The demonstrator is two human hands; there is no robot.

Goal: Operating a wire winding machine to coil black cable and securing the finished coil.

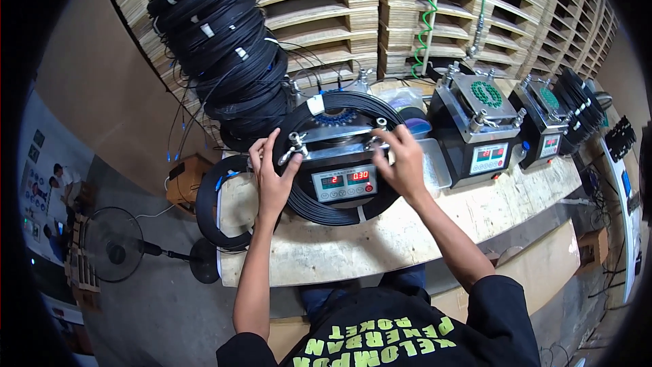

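Observation:
A ring of coiled black cable point(324, 217) hangs around a boxy polishing machine point(316, 191) with a lit red display on its front panel. At the machine's left front corner, my left hand point(272, 183) has its thumb and fingers around a metal wing nut point(296, 141). My right hand point(406, 166) is at the right front corner, fingers bent about another wing nut point(380, 124); its fingertips are slightly blurred. Between the hands lies a metal top plate point(333, 144). Blue connectors point(334, 118) sit in a ring behind it.
A tall stack of cable coils point(221, 47) stands behind at left. Two similar machines point(479, 132) point(543, 119) are along the wooden table point(339, 258) at right, past a clear tray point(435, 163). A standing fan point(115, 248) is at left, wooden pallets point(319, 0) behind.

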